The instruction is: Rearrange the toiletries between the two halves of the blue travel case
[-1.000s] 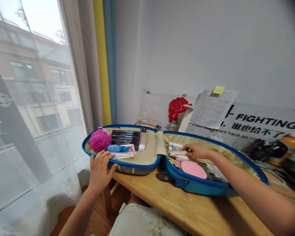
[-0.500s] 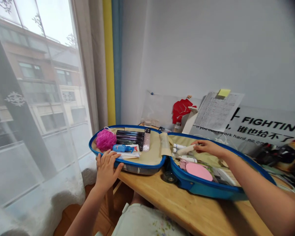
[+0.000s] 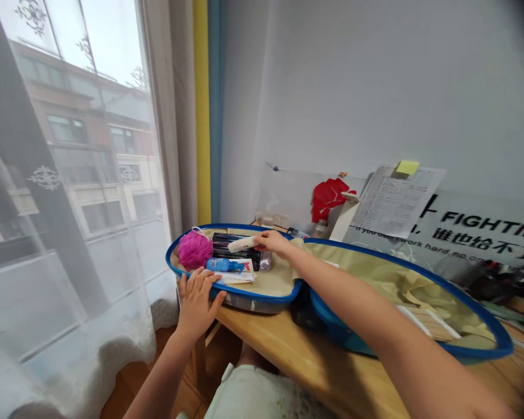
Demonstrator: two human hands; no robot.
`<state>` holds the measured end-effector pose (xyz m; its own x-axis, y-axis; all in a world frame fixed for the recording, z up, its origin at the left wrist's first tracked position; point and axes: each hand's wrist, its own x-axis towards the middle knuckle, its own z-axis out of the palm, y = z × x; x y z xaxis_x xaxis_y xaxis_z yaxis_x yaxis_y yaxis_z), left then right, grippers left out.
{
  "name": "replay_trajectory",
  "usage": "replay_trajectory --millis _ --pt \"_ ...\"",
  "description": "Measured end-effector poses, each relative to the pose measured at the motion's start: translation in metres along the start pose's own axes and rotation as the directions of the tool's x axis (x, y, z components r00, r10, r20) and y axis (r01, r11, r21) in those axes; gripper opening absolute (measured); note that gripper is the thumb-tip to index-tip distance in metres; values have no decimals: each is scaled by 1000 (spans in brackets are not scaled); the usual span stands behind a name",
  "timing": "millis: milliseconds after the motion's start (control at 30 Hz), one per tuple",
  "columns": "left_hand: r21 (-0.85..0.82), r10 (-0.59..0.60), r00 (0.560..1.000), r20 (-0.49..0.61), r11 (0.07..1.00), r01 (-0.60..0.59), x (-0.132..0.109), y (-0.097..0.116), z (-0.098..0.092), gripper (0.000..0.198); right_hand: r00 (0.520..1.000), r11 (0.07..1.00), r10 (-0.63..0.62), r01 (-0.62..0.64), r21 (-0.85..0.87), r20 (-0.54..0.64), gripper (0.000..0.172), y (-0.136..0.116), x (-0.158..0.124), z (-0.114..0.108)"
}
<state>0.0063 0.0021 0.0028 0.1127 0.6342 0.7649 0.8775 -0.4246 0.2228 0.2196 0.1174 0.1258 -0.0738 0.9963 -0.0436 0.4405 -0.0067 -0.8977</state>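
An open blue suitcase (image 3: 271,295) with a beige lining lies on a wooden table (image 3: 305,364). My left hand (image 3: 197,302) rests with fingers spread on the near rim of its left half. My right hand (image 3: 273,241) reaches across to that half, closed on a small white tube (image 3: 241,244), held over a dark flat pack (image 3: 236,256). A pink bath pouf (image 3: 194,249), a blue bottle (image 3: 223,265) and a white packet (image 3: 238,277) lie in the left half. My right forearm hides much of the right half.
A sheer curtain and window (image 3: 70,192) fill the left side. Papers with a yellow sticky note (image 3: 393,201), a red fist-shaped object (image 3: 329,198) and a "FIGHTING" sign (image 3: 484,230) stand against the wall. Cluttered items (image 3: 510,279) lie at the right.
My right hand lifted the white tube out of the suitcase's right half and carried it left, over the left half. My left hand stayed on the rim.
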Motion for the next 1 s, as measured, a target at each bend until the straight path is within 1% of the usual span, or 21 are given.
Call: replay_trajectory --millis 100,167,233,333,433,567,733,1000 --pt "-3 0 1000 4 1000 0 0 1 -1 29 999 998 -7 9 -62 37 9 1 13 37" --pt "-4 -2 1000 6 1000 2 0 2 -2 29 999 993 -16 21 -119 47 11 3 19 50" --pt "-6 -5 1000 12 1000 5 0 2 -3 28 998 981 -37 46 -189 49 14 7 23 57" --pt "-9 -5 1000 23 1000 5 0 2 -2 29 995 948 -84 97 -303 53 16 13 26 58" --pt "-11 -9 1000 20 1000 9 0 3 -2 28 990 910 -123 140 -391 68 14 18 27 55" --pt "-18 -17 1000 26 1000 17 0 4 -3 28 987 867 -146 157 -472 59 17 21 27 49" --pt "-19 -13 1000 28 1000 13 0 4 -3 29 986 828 -155 167 -535 69 21 24 26 46" --pt "-13 -12 1000 18 1000 12 0 3 -2 28 977 774 -171 211 -597 123 21 25 23 51"
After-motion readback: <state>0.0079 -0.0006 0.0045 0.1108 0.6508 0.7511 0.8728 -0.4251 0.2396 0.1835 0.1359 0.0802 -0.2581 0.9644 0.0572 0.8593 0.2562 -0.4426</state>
